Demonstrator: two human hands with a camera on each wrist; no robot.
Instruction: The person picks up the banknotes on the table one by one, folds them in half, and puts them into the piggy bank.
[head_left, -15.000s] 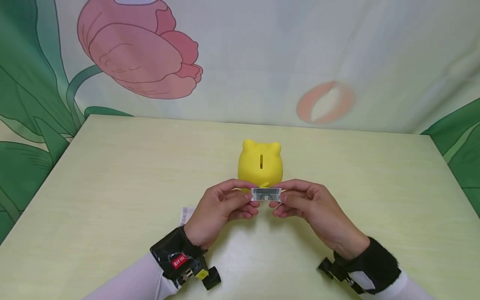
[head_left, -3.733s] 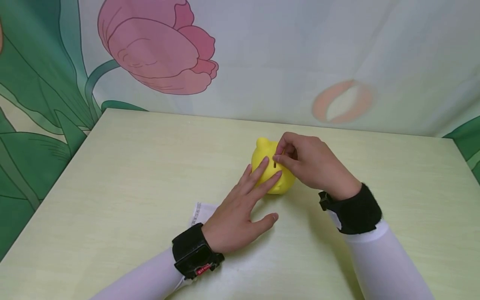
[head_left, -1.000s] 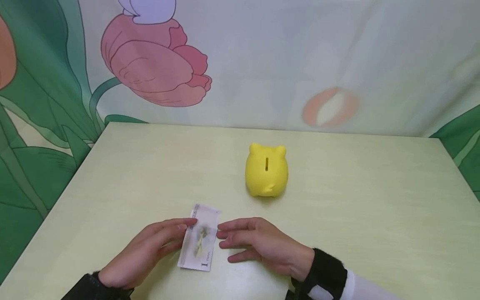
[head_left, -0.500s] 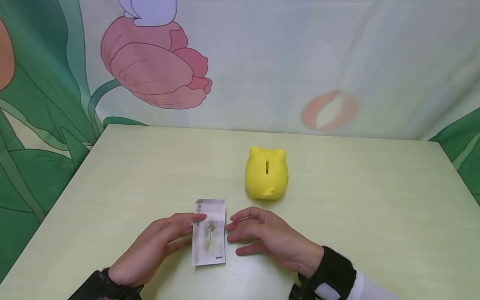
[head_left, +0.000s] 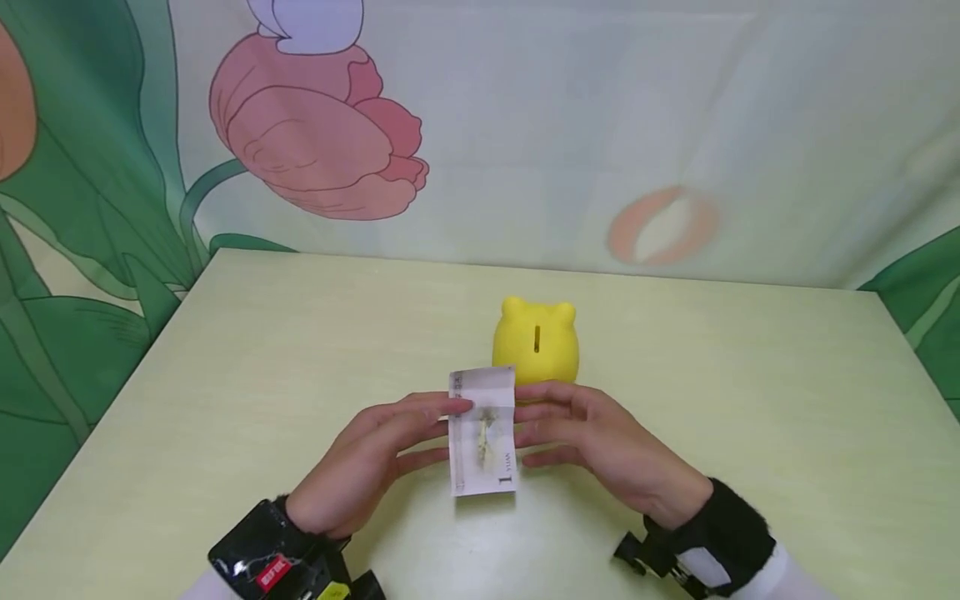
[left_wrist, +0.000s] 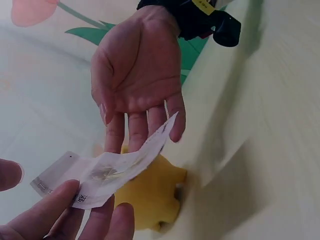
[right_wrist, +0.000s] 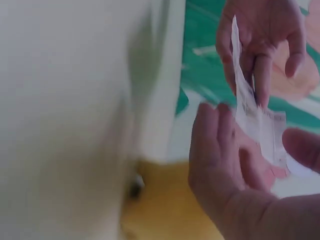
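Note:
A banknote point(head_left: 483, 429), creased across and marked with a 1, is raised in front of the yellow piggy bank point(head_left: 536, 333). My left hand point(head_left: 375, 454) pinches its left edge; in the left wrist view the index finger lies over the note point(left_wrist: 115, 172) and other fingers sit beneath. At the opposite edge my right hand point(head_left: 607, 442) has its fingers spread, some behind the note. Its thumb stands apart from the paper point(right_wrist: 272, 135) in the right wrist view. The piggy bank stands with its back slot upward, its lower part covered by note and fingers.
A pale wooden table point(head_left: 262, 358) carries the piggy bank. Behind its far edge hangs a curtain point(head_left: 540, 125) printed with flowers and leaves. Black straps point(head_left: 727, 533) with small cameras wrap both wrists.
Seconds ago my right fingers worked at the slot, the left hand on the piggy bank. Since then the banknote has been lifted off the table and carried right and forward, both hands beside it.

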